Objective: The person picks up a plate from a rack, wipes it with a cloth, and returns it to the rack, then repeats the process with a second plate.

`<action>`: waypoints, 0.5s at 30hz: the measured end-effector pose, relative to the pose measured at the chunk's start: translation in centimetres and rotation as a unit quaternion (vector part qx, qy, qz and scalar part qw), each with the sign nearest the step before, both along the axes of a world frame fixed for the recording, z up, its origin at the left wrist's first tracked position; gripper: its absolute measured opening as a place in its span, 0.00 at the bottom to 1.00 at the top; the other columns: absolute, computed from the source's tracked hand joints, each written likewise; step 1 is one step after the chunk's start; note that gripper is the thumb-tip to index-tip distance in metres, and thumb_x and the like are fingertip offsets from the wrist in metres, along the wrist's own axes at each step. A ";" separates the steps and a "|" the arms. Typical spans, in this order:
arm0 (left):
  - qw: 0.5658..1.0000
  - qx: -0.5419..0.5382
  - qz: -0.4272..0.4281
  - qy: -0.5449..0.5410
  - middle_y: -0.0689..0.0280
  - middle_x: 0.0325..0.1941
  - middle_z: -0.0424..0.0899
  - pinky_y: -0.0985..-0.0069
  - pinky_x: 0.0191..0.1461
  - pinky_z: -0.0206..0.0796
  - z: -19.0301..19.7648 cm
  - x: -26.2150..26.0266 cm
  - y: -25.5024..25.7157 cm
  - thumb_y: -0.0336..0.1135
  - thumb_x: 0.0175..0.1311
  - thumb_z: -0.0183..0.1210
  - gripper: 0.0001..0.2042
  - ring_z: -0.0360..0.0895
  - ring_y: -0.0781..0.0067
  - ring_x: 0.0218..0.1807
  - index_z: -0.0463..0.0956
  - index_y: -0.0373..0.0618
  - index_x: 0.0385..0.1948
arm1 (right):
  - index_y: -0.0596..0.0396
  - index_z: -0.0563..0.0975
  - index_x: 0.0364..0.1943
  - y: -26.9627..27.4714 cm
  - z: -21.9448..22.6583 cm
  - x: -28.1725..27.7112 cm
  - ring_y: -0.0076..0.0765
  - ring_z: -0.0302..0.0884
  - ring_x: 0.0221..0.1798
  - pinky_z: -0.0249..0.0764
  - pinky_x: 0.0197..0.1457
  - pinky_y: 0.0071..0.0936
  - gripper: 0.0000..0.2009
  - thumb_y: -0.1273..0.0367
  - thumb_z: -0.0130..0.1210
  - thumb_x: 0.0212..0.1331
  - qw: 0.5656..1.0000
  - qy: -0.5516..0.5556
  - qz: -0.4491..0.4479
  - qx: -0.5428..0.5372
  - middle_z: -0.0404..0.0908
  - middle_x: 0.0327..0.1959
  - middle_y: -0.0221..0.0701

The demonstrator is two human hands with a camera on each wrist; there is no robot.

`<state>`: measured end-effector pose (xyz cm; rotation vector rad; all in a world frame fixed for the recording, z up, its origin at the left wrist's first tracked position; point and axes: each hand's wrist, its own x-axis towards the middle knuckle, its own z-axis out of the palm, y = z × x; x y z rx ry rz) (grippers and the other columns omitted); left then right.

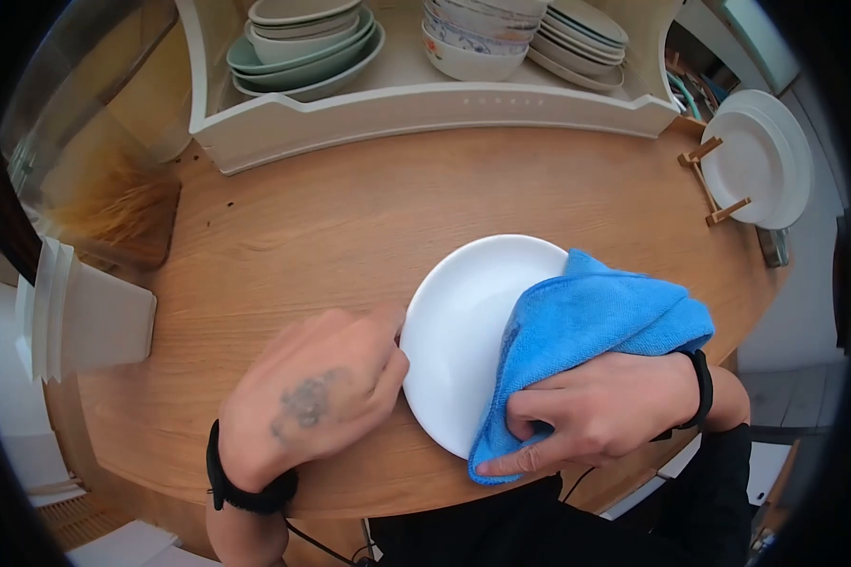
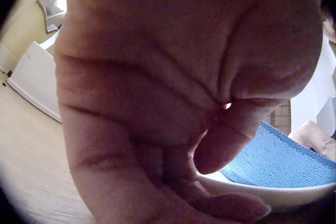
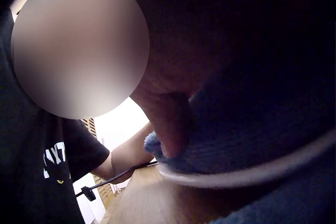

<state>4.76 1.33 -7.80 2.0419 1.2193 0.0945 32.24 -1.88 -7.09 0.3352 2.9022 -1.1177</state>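
A round white plate [image 1: 459, 321] is held close over the wooden table, near its front edge. My left hand [image 1: 317, 387] grips the plate's left rim, thumb and curled fingers meeting at its edge in the left wrist view. A blue cloth [image 1: 600, 317] drapes over the right part of the plate. My right hand [image 1: 600, 402] holds this cloth against the plate's front right edge, index finger stretched along the cloth. In the right wrist view, blue cloth shows above and below the plate's rim [image 3: 226, 178]. The fingers under the plate are hidden.
A cream rack [image 1: 425, 123] with stacked bowls and plates stands at the back. White plates [image 1: 747, 161] lean in a wooden holder at the right. On the left are nested white containers [image 1: 104, 317] and a clear box of dry noodles [image 1: 113, 198].
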 end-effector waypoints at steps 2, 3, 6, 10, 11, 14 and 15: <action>1.000 -0.007 0.001 0.004 0.46 0.29 0.82 0.54 0.40 0.70 0.0 0.0 0.1 0.36 0.69 0.52 0.11 0.80 0.39 0.35 0.77 0.38 0.37 | 0.48 0.77 0.65 0.7 0.3 -0.4 0.37 0.77 0.42 0.77 0.38 0.32 0.28 0.73 0.58 0.56 1.000 -0.013 0.012 0.001 0.70 0.42 0.34; 1.000 -0.021 -0.004 0.012 0.47 0.31 0.83 0.55 0.40 0.71 0.0 0.1 0.1 0.36 0.68 0.53 0.10 0.80 0.40 0.36 0.77 0.38 0.38 | 0.47 0.77 0.65 1.0 0.5 -0.7 0.37 0.78 0.40 0.77 0.37 0.32 0.27 0.73 0.57 0.56 1.000 -0.017 0.008 0.009 0.70 0.41 0.34; 0.999 -0.031 -0.001 -0.014 0.42 0.30 0.82 0.52 0.45 0.72 0.1 0.2 0.0 0.37 0.65 0.50 0.14 0.80 0.36 0.37 0.76 0.31 0.32 | 0.46 0.77 0.65 1.8 0.8 -1.1 0.37 0.78 0.38 0.77 0.35 0.32 0.28 0.74 0.57 0.56 0.995 -0.053 -0.034 0.074 0.71 0.40 0.34; 0.999 -0.028 -0.020 -0.020 0.42 0.31 0.83 0.52 0.45 0.73 -0.1 -0.2 -0.3 0.39 0.66 0.54 0.15 0.81 0.37 0.38 0.76 0.31 0.35 | 0.44 0.78 0.65 3.4 -0.2 -1.0 0.36 0.78 0.35 0.76 0.32 0.32 0.31 0.76 0.61 0.52 0.977 -0.051 -0.119 0.168 0.74 0.40 0.33; 0.998 0.020 -0.026 -0.051 0.43 0.32 0.83 0.52 0.45 0.73 -0.9 -0.3 -0.6 0.40 0.66 0.56 0.16 0.82 0.38 0.39 0.76 0.31 0.36 | 0.44 0.78 0.65 3.7 -0.2 -1.1 0.35 0.78 0.35 0.76 0.32 0.32 0.31 0.77 0.62 0.51 0.972 -0.040 -0.143 0.179 0.74 0.40 0.33; 0.996 0.053 -0.032 -0.061 0.43 0.33 0.84 0.52 0.45 0.74 -0.8 -0.1 -0.7 0.42 0.67 0.60 0.18 0.82 0.39 0.40 0.76 0.31 0.39 | 0.45 0.78 0.64 3.6 0.2 -1.7 0.36 0.79 0.36 0.76 0.32 0.32 0.31 0.78 0.60 0.51 0.959 -0.063 -0.171 0.218 0.74 0.40 0.32; 0.998 0.035 -0.031 -0.035 0.43 0.33 0.84 0.53 0.45 0.74 -0.6 0.0 -0.7 0.43 0.67 0.62 0.19 0.83 0.40 0.40 0.75 0.31 0.41 | 0.46 0.78 0.64 3.5 0.2 -1.7 0.36 0.79 0.37 0.76 0.32 0.33 0.31 0.78 0.60 0.50 0.948 -0.071 -0.185 0.247 0.74 0.40 0.32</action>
